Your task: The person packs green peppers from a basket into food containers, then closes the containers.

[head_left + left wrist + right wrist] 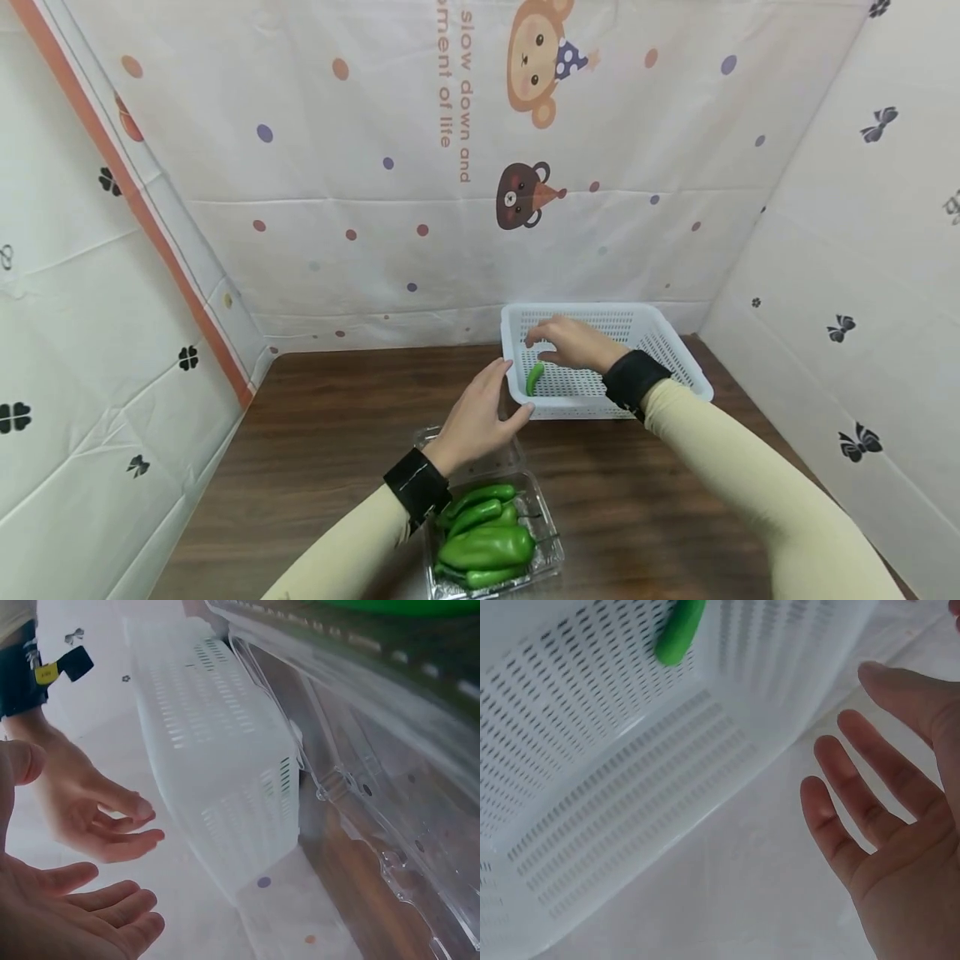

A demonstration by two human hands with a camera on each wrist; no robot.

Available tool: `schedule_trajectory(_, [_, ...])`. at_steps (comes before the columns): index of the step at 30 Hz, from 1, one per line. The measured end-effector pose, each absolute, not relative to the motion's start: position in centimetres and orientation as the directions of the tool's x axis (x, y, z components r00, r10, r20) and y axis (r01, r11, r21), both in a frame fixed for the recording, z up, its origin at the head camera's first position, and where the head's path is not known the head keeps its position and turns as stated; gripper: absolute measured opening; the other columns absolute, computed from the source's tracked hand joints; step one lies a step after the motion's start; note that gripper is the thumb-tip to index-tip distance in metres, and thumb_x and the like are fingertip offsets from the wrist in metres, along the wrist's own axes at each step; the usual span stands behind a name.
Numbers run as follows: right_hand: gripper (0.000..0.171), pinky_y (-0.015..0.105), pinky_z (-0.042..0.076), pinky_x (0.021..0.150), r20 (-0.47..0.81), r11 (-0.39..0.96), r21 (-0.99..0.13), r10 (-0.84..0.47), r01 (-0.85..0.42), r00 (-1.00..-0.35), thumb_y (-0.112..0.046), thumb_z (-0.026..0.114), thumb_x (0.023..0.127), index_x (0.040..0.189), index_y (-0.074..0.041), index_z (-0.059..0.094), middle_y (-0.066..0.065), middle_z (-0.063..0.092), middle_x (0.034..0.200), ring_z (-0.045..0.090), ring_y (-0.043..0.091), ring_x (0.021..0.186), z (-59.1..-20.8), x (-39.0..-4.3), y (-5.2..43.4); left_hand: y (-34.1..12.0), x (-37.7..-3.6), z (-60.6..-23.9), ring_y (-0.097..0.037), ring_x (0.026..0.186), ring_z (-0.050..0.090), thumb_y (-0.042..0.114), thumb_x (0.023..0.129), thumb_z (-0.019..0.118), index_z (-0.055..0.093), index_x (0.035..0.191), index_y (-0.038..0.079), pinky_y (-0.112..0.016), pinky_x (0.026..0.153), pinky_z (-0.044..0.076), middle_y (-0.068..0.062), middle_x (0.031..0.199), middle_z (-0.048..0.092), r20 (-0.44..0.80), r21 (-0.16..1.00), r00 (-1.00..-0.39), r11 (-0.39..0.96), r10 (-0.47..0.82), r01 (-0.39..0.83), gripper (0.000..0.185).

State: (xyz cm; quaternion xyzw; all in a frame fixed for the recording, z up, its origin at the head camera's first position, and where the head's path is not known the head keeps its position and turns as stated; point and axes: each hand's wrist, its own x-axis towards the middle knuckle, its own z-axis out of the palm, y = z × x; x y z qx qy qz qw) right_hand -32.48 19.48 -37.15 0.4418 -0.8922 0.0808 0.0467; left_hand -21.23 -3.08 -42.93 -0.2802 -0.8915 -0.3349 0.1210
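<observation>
One green pepper (535,378) lies at the left end inside a white perforated basket (681,367). Above that end of the basket is my right hand (576,343), fingers loosely bent and nothing in them; the right wrist view shows its palm and spread fingers (825,814) beside the basket rim. My left hand (480,421) is near the basket's front left corner, thumb and fingers apart, holding nothing. Under my left wrist, a clear plastic container (553,533) holds several green peppers (487,546); its lid (491,462) lies folded back, partly hidden by the hand.
The basket and container stand on a dark brown wooden table (330,417). A patterned white cloth wall (315,250) rises right behind the basket, with another cloth wall (817,367) along the right side. My wrists wear black bands.
</observation>
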Motion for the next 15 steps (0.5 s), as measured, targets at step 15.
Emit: schedule_trajectory(15, [0.033,0.042,0.058,0.089,-0.153,0.660,-0.040,-0.746,-0.750,-0.648,-0.005,0.083,0.086,0.118,-0.005,0.075,0.012,0.074,0.112,0.069,0.031,0.105,-38.5,-37.0,18.5,-3.0,-22.7,-43.3,-0.036,0.146,0.040,0.038,0.101,0.065,0.041,0.152,-0.004,-0.050,0.117,0.038,-0.027,0.155,0.042,0.323,0.491,-0.836,0.677,0.444,0.549,0.070])
